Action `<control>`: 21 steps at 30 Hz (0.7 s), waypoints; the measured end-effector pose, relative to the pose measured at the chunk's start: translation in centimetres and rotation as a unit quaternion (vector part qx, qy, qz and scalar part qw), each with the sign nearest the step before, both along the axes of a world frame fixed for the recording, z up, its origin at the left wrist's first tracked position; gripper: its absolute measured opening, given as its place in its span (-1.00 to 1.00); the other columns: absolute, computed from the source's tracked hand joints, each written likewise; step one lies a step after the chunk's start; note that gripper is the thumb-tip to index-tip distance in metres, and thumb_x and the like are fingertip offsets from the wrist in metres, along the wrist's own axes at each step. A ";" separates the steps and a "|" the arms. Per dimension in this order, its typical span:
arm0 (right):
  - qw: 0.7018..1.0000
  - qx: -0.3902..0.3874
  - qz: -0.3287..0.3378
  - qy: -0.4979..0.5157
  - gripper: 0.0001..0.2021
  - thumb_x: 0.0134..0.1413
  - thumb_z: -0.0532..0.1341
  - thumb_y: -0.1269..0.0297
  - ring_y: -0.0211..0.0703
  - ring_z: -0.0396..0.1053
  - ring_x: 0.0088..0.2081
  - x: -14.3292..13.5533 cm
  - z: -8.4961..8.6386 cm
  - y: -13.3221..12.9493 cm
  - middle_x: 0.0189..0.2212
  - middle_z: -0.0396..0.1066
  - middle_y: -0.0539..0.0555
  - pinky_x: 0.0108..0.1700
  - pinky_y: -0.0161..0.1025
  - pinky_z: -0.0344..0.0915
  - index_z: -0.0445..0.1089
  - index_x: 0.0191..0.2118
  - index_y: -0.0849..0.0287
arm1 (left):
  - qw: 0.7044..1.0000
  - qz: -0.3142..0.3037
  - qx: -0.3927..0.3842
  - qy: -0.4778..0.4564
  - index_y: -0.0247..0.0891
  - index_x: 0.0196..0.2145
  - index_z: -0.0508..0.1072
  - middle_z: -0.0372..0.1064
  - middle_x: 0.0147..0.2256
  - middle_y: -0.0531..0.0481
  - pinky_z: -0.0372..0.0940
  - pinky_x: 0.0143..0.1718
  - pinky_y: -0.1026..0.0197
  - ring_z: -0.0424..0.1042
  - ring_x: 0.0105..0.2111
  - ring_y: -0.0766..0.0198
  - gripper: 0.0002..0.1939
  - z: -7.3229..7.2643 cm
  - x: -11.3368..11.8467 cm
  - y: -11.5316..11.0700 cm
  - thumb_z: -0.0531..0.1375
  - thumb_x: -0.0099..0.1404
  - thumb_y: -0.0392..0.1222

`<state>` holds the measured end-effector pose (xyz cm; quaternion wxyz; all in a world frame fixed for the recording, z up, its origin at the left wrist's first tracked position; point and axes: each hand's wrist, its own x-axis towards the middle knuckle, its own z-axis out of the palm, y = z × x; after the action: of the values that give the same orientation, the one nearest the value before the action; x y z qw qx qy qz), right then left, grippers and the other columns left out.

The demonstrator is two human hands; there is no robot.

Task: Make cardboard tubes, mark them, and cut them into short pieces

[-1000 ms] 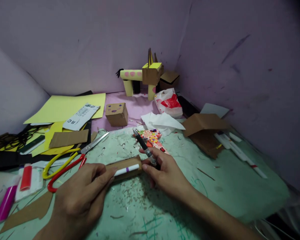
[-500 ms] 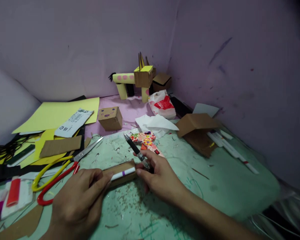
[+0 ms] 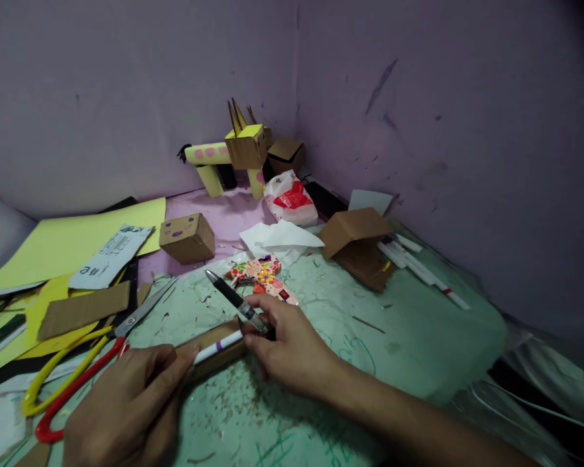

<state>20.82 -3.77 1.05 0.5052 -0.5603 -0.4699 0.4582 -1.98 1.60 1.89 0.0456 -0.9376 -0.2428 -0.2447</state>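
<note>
My left hand is closed, with thumb and fingers pressing one end of a white marker with a purple band along a small brown cardboard piece. The cardboard's far side lies under the marker. In my right hand a black pen with a clear grip points up and to the left. That hand's thumb and fingers are at the other end of the marker and cardboard, so the exact contact is partly hidden. Scissors with red and yellow handles lie beside my left hand.
A cardboard cube with purple marks sits farther back, near a yellow paper-and-cardboard animal figure. Patterned scraps, white tissue and an open cardboard box with white pens are on the table. Walls close in behind.
The view has swung to the right, so the table items shift left in the picture. Both hands keep their holds on the marker, cardboard and pen.
</note>
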 end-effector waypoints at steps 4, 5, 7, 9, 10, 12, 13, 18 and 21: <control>1.000 -0.001 0.014 -0.016 -0.56 -0.11 0.20 0.47 -0.27 0.30 -0.50 0.2 0.5 -0.2 -0.45 0.39 -0.03 -0.45 -0.29 0.27 0.38 -0.02 0.09 | 1.000 0.007 -0.008 0.011 -0.11 0.07 0.38 0.37 -0.27 -0.08 0.30 -0.39 0.20 0.38 -0.35 0.23 -0.58 0.2 0.1 -0.1 0.09 0.28 -0.35; 1.000 -0.010 0.017 -0.010 -0.54 -0.14 0.24 0.44 -0.25 0.32 -0.48 0.2 0.7 -0.2 -0.45 0.39 -0.03 -0.42 -0.29 0.27 0.37 -0.01 0.10 | 1.000 0.004 -0.007 0.022 -0.14 0.07 0.39 0.37 -0.27 -0.09 0.30 -0.38 0.20 0.38 -0.34 0.22 -0.58 0.4 0.1 -0.2 0.10 0.27 -0.37; 0.999 -0.040 0.013 0.002 -0.51 -0.18 0.31 0.36 -0.24 0.32 -0.46 0.0 1.1 -0.1 -0.47 0.37 -0.05 -0.40 -0.28 0.26 0.36 -0.01 0.11 | 0.999 0.000 -0.005 0.037 -0.20 0.06 0.39 0.36 -0.26 -0.12 0.31 -0.37 0.20 0.39 -0.33 0.21 -0.58 0.7 0.4 -0.3 0.10 0.25 -0.39; 0.998 -0.069 -0.005 -0.005 -0.54 -0.20 0.34 0.33 -0.25 0.29 -0.48 -0.2 1.5 0.1 -0.52 0.33 -0.08 -0.41 -0.28 0.23 0.38 -0.07 0.13 | 0.999 -0.004 -0.002 0.033 -0.24 0.02 0.41 0.36 -0.29 -0.11 0.30 -0.40 0.21 0.38 -0.35 0.22 -0.62 1.0 0.9 -0.5 0.10 0.25 -0.40; 0.997 -0.079 -0.014 -0.013 -0.57 -0.20 0.34 0.35 -0.25 0.28 -0.49 -0.4 1.6 0.3 -0.54 0.30 -0.09 -0.42 -0.28 0.21 0.38 -0.10 0.14 | 1.000 -0.001 0.002 0.019 -0.24 -0.01 0.43 0.35 -0.31 -0.09 0.28 -0.43 0.23 0.37 -0.38 0.23 -0.64 1.1 1.2 -0.7 0.10 0.25 -0.40; 0.996 -0.087 -0.026 -0.020 -0.62 -0.20 0.31 0.41 -0.26 0.26 -0.50 -0.6 1.8 0.5 -0.56 0.27 -0.11 -0.43 -0.30 0.19 0.37 -0.14 0.15 | 0.999 0.019 0.007 -0.027 -0.22 -0.08 0.45 0.34 -0.38 -0.04 0.24 -0.49 0.24 0.34 -0.43 0.27 -0.71 1.2 1.8 -0.9 0.12 0.25 -0.38; 0.996 -0.089 -0.026 -0.017 -0.62 -0.21 0.29 0.43 -0.27 0.25 -0.51 -0.6 1.8 0.6 -0.56 0.26 -0.12 -0.44 -0.31 0.18 0.35 -0.15 0.15 | 0.999 0.027 0.000 -0.046 -0.20 -0.11 0.46 0.34 -0.39 -0.02 0.23 -0.49 0.24 0.33 -0.44 0.27 -0.73 1.2 2.1 -1.0 0.12 0.26 -0.38; 0.996 -0.083 -0.015 -0.012 -0.73 -0.23 0.26 0.34 -0.23 0.27 -0.46 -0.5 1.4 0.7 -0.53 0.32 -0.07 -0.38 -0.28 0.20 0.37 -0.27 0.17 | 0.991 0.035 -0.089 -0.095 -0.21 -0.12 0.44 0.35 -0.31 -0.04 0.33 -0.37 0.20 0.36 -0.34 0.26 -0.77 0.8 2.1 -1.1 0.11 0.29 -0.38; 0.997 -0.070 -0.002 -0.022 -0.87 -0.24 0.24 0.25 -0.21 0.25 -0.47 -0.4 1.4 0.6 -0.55 0.30 -0.04 -0.40 -0.27 0.17 0.36 -0.46 0.16 | 0.984 0.053 -0.121 -0.123 -0.20 -0.14 0.44 0.36 -0.28 -0.04 0.35 -0.30 0.19 0.38 -0.28 0.24 -0.79 0.7 1.7 -1.3 0.10 0.30 -0.35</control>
<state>20.41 -3.18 2.48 0.4551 -0.6052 -0.4467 0.4765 -0.26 0.31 2.60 -0.0852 -0.8850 -0.3235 -0.3239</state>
